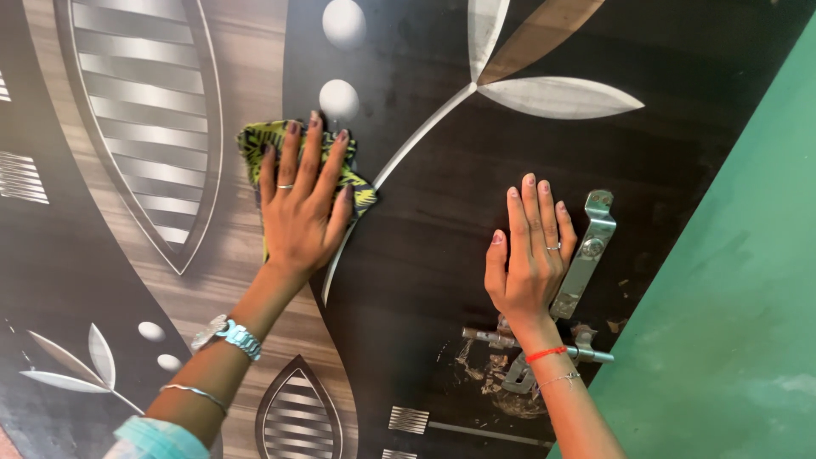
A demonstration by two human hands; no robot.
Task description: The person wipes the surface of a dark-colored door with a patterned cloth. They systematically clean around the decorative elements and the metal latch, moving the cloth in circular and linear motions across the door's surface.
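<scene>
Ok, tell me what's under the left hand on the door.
A green and yellow patterned cloth lies under the left hand, pressed flat against the dark decorated door. Cloth edges show around the fingers; the door surface beneath the cloth is covered and cannot be seen.

You have a single view, taken from the camera on your head; it faces a decorated door [442,229] almost square-on and at close range, within your arms' reach; the frame is rolled, so the door's edge runs diagonally from upper right to lower centre, with a green wall [731,280] filling the right corner; your forearms enter from the bottom edge, the left hand [302,208] left of centre and the right hand [529,255] right of centre; the metal latch [585,263] sits just beside the right hand; no second view overlaps this one.
</scene>
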